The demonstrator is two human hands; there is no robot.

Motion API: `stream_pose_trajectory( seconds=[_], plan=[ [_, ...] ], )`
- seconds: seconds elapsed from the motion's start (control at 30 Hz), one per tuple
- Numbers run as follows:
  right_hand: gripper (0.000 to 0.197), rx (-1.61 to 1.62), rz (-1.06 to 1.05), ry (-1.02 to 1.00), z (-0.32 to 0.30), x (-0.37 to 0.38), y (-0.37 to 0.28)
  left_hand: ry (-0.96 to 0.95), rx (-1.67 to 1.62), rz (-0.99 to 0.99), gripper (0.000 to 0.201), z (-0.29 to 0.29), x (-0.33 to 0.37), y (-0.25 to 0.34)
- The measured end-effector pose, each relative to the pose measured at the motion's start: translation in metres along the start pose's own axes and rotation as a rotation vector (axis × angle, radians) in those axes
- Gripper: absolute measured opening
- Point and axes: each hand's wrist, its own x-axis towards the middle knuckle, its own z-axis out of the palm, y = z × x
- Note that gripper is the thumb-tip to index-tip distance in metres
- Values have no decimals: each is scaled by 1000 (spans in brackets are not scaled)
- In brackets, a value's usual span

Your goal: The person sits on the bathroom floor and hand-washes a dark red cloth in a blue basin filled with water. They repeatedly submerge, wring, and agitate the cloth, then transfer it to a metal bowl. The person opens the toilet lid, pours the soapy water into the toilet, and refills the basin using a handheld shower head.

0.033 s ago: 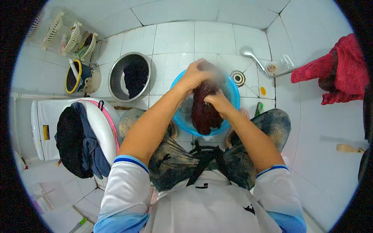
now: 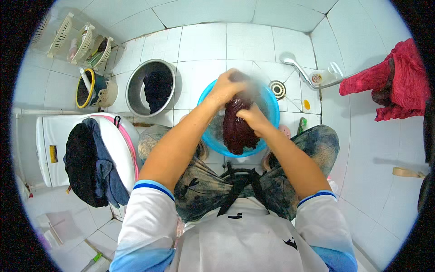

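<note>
On a white tiled floor (image 2: 204,43), by its left edge, stands a yellow-rimmed bucket (image 2: 100,92), its inside too dark to make out. Just right of it, near the floor's far-left corner, a grey metal basin (image 2: 134,93) contains black cloth (image 2: 158,90). Mid-floor, a blue basin (image 2: 274,109) has a dark red cloth (image 2: 238,131) gathered above and partly within its rim. Beyond the floor's right edge, a small container's label (image 2: 316,79) is too small to read. The left hand (image 2: 228,88) curls over the dark red cloth's far end, fingertips blurred; the right hand (image 2: 253,119) grips its right side, thumb on top.
</note>
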Motion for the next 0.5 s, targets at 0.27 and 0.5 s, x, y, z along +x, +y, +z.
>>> stream_pose_trajectory(
  seconds=[0.27, 0.5],
  plan=[
    [73, 182, -146, -58, 4, -19, -24, 235, -157, -5, 39, 16, 5, -2],
    [54, 200, -94, -61, -18, -24, -41, -283, -327, -3, 75, 1, -2, 39]
  ],
)
